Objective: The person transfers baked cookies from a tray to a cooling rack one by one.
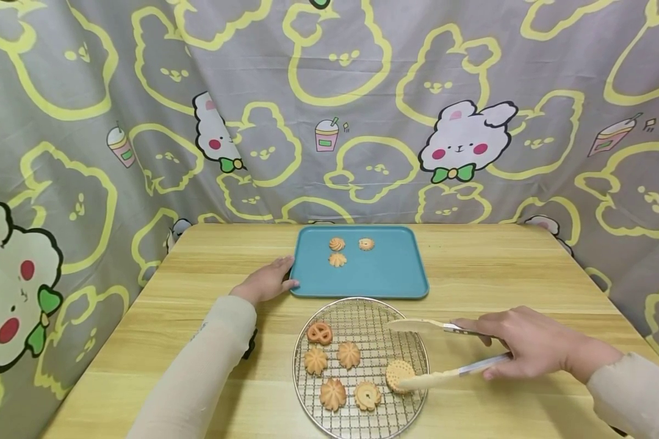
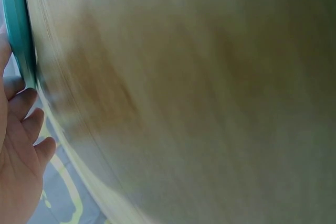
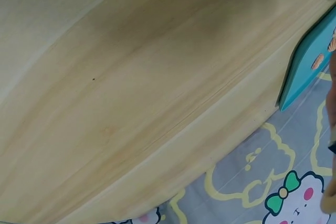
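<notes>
My right hand (image 1: 527,344) holds a pair of tongs (image 1: 475,329) with metal arms and cream-coloured tips. The tongs' arms are spread over the right side of a round wire cooling rack (image 1: 384,314). Their nearer tip overlaps a round dotted biscuit (image 1: 399,375); contact cannot be told. Also on the rack are a pretzel-shaped biscuit (image 1: 320,333), flower-shaped biscuits (image 1: 349,355) and a ring-like biscuit (image 1: 367,396). At the left edge of a blue tray (image 1: 384,274), my left hand (image 1: 266,280) grips the rim, thumb on top. Three biscuits (image 1: 337,260) lie on the tray.
The tray stands just behind the rack on a wooden table (image 1: 489,262). A patterned curtain (image 1: 373,79) hangs behind the table and along both sides. The table's far edge lies close behind the tray.
</notes>
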Tool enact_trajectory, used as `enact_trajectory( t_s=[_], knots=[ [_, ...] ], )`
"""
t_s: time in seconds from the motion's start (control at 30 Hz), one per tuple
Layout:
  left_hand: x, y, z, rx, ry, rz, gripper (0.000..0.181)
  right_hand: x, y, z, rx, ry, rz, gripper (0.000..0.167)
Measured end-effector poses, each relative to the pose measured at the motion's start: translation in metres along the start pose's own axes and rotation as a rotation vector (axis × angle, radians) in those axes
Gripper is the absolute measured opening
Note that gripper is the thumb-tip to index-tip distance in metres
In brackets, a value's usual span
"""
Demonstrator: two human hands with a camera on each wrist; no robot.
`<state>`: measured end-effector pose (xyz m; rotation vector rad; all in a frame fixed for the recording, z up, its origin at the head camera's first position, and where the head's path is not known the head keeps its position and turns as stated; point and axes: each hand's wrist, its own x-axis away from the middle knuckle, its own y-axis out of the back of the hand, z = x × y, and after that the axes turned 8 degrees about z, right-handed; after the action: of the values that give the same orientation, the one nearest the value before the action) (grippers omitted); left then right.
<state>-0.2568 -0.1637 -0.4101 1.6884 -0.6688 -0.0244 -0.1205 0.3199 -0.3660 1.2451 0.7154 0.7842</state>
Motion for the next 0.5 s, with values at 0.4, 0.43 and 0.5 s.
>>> enact_trajectory(
  t_s=[0.4, 0.43, 0.5],
  knots=[
    [0.001, 0.0, 0.0, 0.014, -0.007, 0.003, 0.073, -0.011, -0.003, -0.009, 0.021, -0.071, -0.017, 0.075],
    [0.001, 0.0, 0.001, 0.011, -0.008, 0.003, 0.073, -0.012, -0.003, -0.01, 0.024, -0.078, -0.014, 0.075],
    [0.0, 0.0, 0.001, 0.011, -0.01, 0.003, 0.073, -0.015, -0.004, -0.012, 0.023, -0.101, -0.004, 0.076]
  ],
)
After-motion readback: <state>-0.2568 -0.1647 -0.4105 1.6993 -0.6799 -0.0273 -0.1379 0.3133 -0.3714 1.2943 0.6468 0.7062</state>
